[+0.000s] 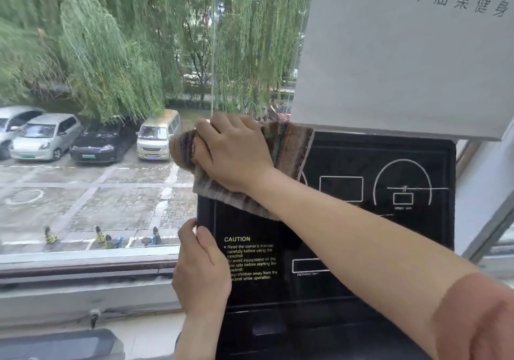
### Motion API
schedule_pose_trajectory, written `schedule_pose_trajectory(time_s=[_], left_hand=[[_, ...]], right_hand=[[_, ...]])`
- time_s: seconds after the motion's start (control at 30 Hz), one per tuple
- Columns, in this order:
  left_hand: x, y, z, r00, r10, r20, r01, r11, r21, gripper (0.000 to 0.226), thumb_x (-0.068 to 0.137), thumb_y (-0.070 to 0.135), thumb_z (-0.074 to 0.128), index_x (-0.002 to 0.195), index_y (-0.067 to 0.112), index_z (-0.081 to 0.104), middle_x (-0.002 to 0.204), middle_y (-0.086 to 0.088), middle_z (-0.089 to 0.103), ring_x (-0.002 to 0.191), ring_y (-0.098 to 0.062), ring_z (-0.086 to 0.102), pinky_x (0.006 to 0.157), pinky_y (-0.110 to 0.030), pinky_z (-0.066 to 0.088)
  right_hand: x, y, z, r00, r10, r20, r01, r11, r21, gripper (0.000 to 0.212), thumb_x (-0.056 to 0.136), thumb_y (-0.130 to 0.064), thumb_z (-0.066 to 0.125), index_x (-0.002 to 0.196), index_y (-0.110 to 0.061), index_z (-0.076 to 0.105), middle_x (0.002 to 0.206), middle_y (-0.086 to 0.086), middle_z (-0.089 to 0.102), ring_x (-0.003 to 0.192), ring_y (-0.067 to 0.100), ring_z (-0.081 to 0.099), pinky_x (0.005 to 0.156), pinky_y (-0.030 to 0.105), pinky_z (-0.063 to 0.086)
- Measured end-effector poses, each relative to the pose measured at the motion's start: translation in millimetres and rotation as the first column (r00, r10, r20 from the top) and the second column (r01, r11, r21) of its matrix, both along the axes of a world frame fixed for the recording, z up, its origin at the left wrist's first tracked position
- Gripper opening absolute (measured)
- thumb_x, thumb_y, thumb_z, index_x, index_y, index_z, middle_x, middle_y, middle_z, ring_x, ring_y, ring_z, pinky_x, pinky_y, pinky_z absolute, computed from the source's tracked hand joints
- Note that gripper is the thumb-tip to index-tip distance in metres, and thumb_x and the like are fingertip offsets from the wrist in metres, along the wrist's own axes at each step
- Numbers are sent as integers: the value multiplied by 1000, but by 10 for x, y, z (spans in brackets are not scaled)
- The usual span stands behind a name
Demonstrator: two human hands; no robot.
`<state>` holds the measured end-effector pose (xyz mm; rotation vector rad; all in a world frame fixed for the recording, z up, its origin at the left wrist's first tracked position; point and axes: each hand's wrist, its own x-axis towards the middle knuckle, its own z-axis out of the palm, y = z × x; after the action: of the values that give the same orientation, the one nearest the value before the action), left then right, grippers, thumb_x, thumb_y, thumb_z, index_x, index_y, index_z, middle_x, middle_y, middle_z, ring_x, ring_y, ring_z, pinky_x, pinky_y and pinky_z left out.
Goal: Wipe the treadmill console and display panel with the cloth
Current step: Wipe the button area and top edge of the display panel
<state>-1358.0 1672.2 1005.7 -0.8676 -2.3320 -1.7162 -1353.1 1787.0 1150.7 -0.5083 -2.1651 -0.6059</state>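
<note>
The black treadmill console [375,165] stands upright before me, with white outlined display boxes and a yellow CAUTION label at its lower left. A striped brown and purple cloth [289,148] lies over the console's top left corner. My right hand [233,151] presses flat on the cloth there, fingers spread toward the left edge, the forearm crossing the panel. My left hand [200,265] grips the console's left edge lower down, thumb on the front and fingers round the side.
A white roller blind [403,53] with printed characters hangs above the console and hides its top right. A large window behind looks down on parked cars and willow trees. A grey window sill [83,295] runs along the left.
</note>
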Motion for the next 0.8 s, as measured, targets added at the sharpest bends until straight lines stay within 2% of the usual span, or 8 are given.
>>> schedule_pose_trajectory(time_s=[0.07,0.13,0.27,0.4,0.47,0.57,0.7,0.8], left_hand=[[-1,-14,2,1000,-18,-5,18,1000,15,55,93,48,12,125,15,42,95,-15,66,83,-41,60,65,-37,34],[-11,-23,0,999,-32,-12,32,999,25,55,93,50,11,124,17,41,93,-14,66,81,-39,60,65,-36,34],[-14,-11,-13,1000,-26,-2,26,1000,8,52,97,47,11,126,16,41,92,-12,66,80,-36,60,65,-35,34],[6,9,-5,1000,5,-15,-5,1000,-8,53,98,48,7,126,18,40,99,-12,69,84,-39,62,65,-35,36],[9,18,-4,1000,19,-11,-19,1000,-13,51,97,46,10,127,18,41,102,-13,69,84,-40,63,65,-35,35],[19,10,13,999,32,-11,-33,999,-15,54,99,46,8,127,16,43,103,-15,68,85,-42,62,65,-36,33],[9,-8,41,1000,-7,-16,7,1000,1,61,93,48,9,130,14,43,108,-16,67,92,-41,61,67,-36,34],[0,-24,24,1000,-7,6,7,1000,3,51,98,44,13,126,14,44,107,-18,66,91,-42,60,65,-36,33]], right_hand=[[258,68,-30,996,-32,84,34,999,-22,43,97,-40,37,133,-21,52,115,4,63,106,26,56,96,42,34],[507,131,47,989,-98,110,103,994,-44,46,99,-46,29,132,-24,51,108,1,64,102,23,59,90,37,38],[959,369,534,905,-279,320,390,845,-367,66,98,-64,14,72,-16,52,69,-1,52,64,19,57,54,23,31],[831,500,729,817,-347,459,559,673,-485,75,97,-64,11,126,-12,57,134,16,55,119,31,53,92,40,41],[520,397,643,858,-291,423,477,758,-445,67,99,-55,7,125,-17,56,132,13,57,121,30,53,98,43,40],[91,-18,357,957,-173,231,237,927,-289,48,101,-50,14,90,-25,53,80,-6,57,83,17,60,88,36,46],[-26,-235,-112,967,-111,229,133,988,-81,40,100,-43,31,132,-30,51,148,3,39,140,24,27,114,46,11],[261,-282,-457,976,-38,217,58,994,-88,49,101,-41,30,150,-31,33,163,2,14,150,21,6,119,47,3]])
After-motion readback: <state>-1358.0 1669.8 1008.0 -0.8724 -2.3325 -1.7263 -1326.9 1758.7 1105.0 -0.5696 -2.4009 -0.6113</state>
